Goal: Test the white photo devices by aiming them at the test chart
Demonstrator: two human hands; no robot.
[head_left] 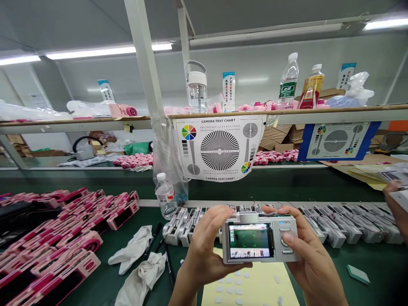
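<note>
A silver digital camera (229,260) is held up between my two hands, its lit screen (250,240) facing me with a green focus frame on it. My left hand (204,246) grips its left end, thumb underneath and fingers along the top. At the right end my right hand (309,255) is closed on it, thumb on the back buttons and a finger over the top edge. Beyond the camera hangs a camera test chart (219,148) from the shelf edge. A yellow sheet (258,284) with small white pieces lies below my hands.
Rows of silver cameras (344,223) line the bench behind my hands. Pink cameras (73,229) crowd the left. White gloves (140,276), pens and a plastic bottle (165,195) lie or stand nearer. Another person's hand (395,199) holds a device at far right.
</note>
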